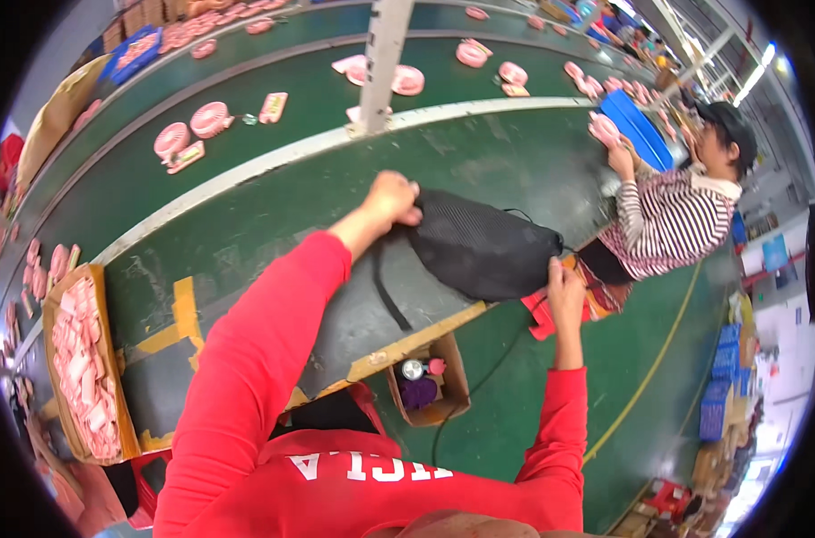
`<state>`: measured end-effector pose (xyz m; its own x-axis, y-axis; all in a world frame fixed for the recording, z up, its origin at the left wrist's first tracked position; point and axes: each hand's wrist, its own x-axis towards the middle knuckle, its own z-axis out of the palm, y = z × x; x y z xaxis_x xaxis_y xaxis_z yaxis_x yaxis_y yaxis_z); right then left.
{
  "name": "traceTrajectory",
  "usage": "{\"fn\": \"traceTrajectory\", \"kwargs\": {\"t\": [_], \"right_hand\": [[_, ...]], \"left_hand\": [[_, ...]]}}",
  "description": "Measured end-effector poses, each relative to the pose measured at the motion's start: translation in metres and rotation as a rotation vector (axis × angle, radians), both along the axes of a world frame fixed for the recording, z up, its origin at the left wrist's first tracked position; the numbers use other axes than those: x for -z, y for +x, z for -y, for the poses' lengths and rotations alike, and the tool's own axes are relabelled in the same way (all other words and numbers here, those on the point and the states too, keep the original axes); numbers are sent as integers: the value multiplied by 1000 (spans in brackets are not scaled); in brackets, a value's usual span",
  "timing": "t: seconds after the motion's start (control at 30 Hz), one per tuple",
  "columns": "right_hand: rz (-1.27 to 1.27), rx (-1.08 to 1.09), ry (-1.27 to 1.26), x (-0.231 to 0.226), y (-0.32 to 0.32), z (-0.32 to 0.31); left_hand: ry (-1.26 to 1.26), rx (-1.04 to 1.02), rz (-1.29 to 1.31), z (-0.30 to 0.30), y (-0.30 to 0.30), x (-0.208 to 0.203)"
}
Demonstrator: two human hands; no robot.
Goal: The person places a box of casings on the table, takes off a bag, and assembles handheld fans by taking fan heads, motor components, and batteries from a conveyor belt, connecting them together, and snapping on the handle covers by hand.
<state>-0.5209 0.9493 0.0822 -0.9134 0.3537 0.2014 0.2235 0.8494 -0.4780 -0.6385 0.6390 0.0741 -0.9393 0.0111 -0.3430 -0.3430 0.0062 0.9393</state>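
Observation:
A black fabric bag [483,247] with a mesh-like weave is stretched out over the near edge of the dark worktable [273,224]. My left hand [392,199] is closed on its left end, thumb against the cloth. With my right hand [565,291] I pinch the bag's right end, just past the table edge. A dark strap [389,291] trails from the left end onto the tabletop, and a thin cord shows along the far side. Whatever the bag contains, if anything, is hidden.
Beyond a white rail, pink fan parts [210,119] lie on a green conveyor [309,81]. A carton of pink pieces [84,368] stands left; an open box [457,394] sits below the table. To the right, a person [672,206] handles pink parts beside a blue bin [636,130].

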Motion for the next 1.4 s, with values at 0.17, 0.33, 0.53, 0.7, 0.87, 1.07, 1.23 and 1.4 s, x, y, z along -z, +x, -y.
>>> {"fn": "traceTrajectory", "kwargs": {"t": [0.17, 0.33, 0.53, 0.7, 0.87, 1.07, 1.23, 1.4], "right_hand": [[-1, -63, -509, 4, 78, 67], [92, -176, -682, 21, 114, 88], [414, -394, -450, 11, 126, 46], [481, -557, 66, -61, 127, 53], [204, -685, -145, -96, 108, 102], [-63, -1065, -159, -100, 54, 183], [223, -1202, -202, -93, -3, 273], [245, -1180, -47, -54, -111, 346]], "left_hand": [[-154, 58, -284, -26, -34, 3], [-449, 216, -547, -38, 16, 7], [-518, 178, -519, 40, 82, 31], [-284, -70, -320, 120, 161, 49], [-129, -242, -110, 173, 238, 43], [-149, -461, -145, 208, 269, 45], [-294, -467, -402, 216, 256, 58], [-209, -478, -446, 214, 249, 66]]}}
